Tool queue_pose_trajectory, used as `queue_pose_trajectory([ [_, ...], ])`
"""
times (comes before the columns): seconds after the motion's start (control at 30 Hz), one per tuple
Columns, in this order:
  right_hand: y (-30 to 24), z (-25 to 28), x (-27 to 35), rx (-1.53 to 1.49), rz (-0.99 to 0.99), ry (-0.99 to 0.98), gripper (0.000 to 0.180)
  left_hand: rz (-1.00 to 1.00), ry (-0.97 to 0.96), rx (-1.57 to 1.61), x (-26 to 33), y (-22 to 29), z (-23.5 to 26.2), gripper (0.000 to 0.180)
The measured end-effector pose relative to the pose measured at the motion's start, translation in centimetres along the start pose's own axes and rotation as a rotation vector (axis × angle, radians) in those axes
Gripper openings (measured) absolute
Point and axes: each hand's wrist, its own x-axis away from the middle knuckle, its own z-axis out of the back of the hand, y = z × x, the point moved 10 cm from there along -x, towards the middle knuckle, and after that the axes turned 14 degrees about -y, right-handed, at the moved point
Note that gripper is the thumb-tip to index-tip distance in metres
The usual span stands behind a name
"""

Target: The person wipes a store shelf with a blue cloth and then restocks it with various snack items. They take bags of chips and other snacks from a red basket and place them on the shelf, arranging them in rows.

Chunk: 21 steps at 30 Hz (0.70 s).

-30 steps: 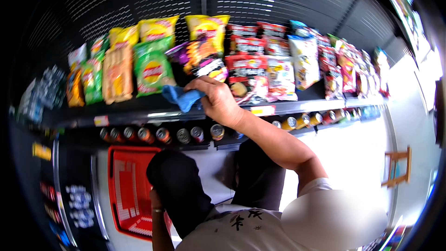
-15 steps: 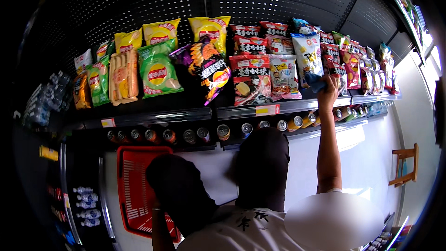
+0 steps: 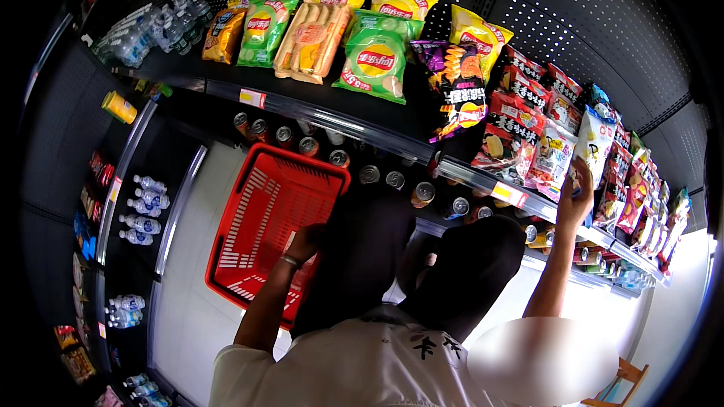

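Observation:
My right hand (image 3: 577, 192) is raised at the shelf edge, in front of the lower part of a white-and-blue snack bag (image 3: 596, 140). Its fingers point up and look apart, with nothing visible between them. Beside it stand a white snack bag (image 3: 552, 154) with coloured print and a red-and-black snack bag (image 3: 510, 137). Down on the left, my left hand (image 3: 305, 243) is over the right side of a red shopping basket (image 3: 240, 218). That hand is dark against my trousers, and its finger pose does not show clearly.
Green chip bags (image 3: 375, 60), yellow ones and a purple-black bag (image 3: 461, 90) fill the shelf. Below it runs a row of drink cans (image 3: 369, 174). Water bottles (image 3: 142, 224) lie on the left shelving. A wooden chair (image 3: 627, 377) stands at lower right.
The view has swung toward the left. My left hand has come up over the basket. A blue thing seen at my right hand before no longer shows there.

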Motion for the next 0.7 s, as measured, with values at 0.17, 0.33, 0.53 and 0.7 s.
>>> queue_pose_trajectory([
  [0.17, -10.0, -6.8, -5.1, -0.131, 0.106, -0.229, 0.047, 0.129, -0.055, -0.234, -0.6, -0.5, -0.4, 0.038],
  [0.33, -10.4, -14.2, -9.4, -0.272, 0.019, -0.3, 0.053, -0.147, 0.155, -0.135, -2.7, 10.2, 3.7, 0.037],
  [0.53, -6.6, -20.1, -8.3, -0.199, -0.107, -0.39, 0.059, -0.603, 0.116, 0.281, -8.9, 31.6, 5.3, 0.051],
  [0.7, -5.6, -21.1, -9.1, -0.108, -0.054, -0.278, 0.063, -0.421, 0.134, 0.419, -19.2, 35.4, 2.6, 0.07],
])
